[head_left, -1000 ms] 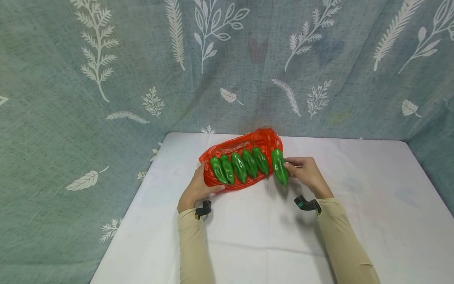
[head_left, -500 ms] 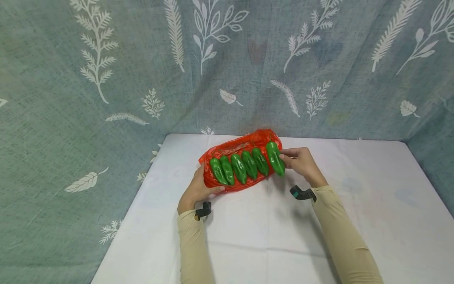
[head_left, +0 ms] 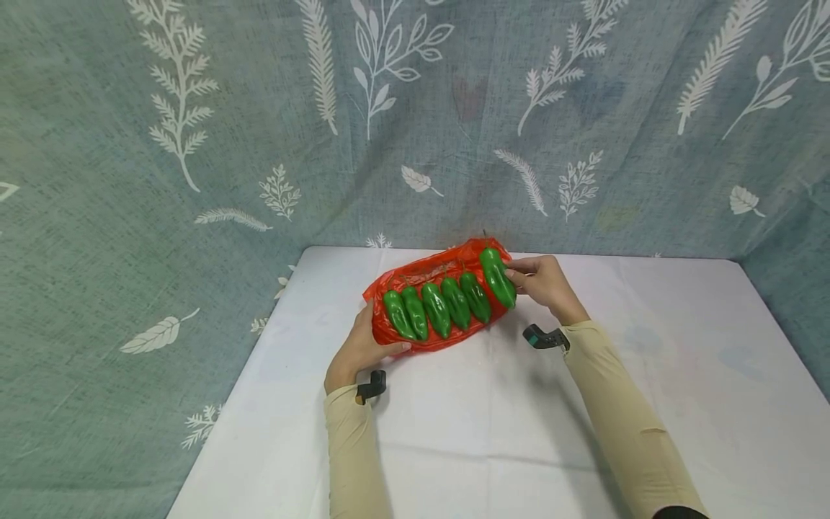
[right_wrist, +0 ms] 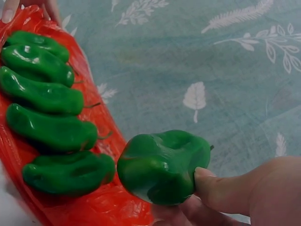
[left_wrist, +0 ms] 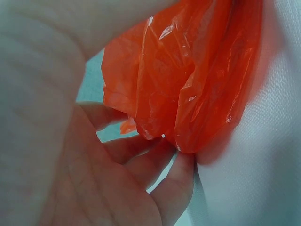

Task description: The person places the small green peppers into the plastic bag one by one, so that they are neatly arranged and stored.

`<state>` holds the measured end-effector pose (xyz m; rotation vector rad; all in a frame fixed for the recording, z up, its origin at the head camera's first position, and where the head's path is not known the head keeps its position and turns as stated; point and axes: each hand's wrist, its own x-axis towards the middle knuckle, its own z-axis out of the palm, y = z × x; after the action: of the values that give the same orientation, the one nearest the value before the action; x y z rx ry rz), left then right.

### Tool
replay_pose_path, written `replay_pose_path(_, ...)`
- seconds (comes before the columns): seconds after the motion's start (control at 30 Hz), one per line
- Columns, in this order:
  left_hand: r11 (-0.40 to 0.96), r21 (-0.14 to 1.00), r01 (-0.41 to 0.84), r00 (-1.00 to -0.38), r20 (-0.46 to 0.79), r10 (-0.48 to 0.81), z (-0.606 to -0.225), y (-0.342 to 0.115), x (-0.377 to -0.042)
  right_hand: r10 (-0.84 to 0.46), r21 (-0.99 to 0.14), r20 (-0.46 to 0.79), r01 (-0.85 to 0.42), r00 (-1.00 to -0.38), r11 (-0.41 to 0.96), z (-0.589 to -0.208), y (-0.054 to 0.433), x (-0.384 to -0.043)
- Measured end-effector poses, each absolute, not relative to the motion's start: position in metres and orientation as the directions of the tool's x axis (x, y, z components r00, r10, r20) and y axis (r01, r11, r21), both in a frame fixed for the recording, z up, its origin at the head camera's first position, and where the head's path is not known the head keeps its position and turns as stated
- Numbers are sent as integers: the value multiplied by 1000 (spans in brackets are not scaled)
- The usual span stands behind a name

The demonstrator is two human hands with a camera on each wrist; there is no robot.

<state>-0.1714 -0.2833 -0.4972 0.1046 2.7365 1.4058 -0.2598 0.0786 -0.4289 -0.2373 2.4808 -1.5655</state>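
Observation:
My right hand (head_left: pixel 543 282) pinches a green pepper (head_left: pixel 497 277) by its side, between thumb and fingers. That pepper hangs over the right end of a red plastic bag (head_left: pixel 402 276), its stem pointing to the back. Several more green peppers (head_left: pixel 436 308) lie side by side in a slanting row on the bag. At the bag's left end my left hand (head_left: pixel 364 344) holds it, thumb along the front edge and fingers round the far side. The left wrist view shows those fingers (left_wrist: pixel 141 162) against the crinkled red plastic (left_wrist: pixel 164 80).
The bag lies near the back of a table with a white cloth (head_left: pixel 467 425). Behind and to the left hangs a grey-green curtain (head_left: pixel 415 202) with white leaf patterns. Each wrist carries a small black camera (head_left: pixel 372 384).
My right hand has moved back and left with the pepper, from beside the bag's right edge to over its right end. The left hand stays where it was on the bag.

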Motion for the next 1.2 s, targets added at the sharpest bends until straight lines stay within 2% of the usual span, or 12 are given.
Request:
replay_pose_path(0.33, 563, 822, 81, -993, 17, 118, -496, -284, -171, -252, -881, -64, -65, -966, 469, -430, 70, -270)
replay_pose_path(0.6, 599, 801, 14, -996, -44, 82, -497, -285, -169, -250, -881, -105, -27, -962, 473, -435, 66, -277)
replay_pose_path(0.9, 588, 809, 20, -996, -37, 85, -495, -285, -169, -248, -872, -120, -18, -961, 490, -444, 67, -283)
replay_pose_path(1.2, 591, 806, -26, -995, -80, 66, -494, -284, -166, -223, -839, -112, -28, -968, 543, -456, 66, -288)
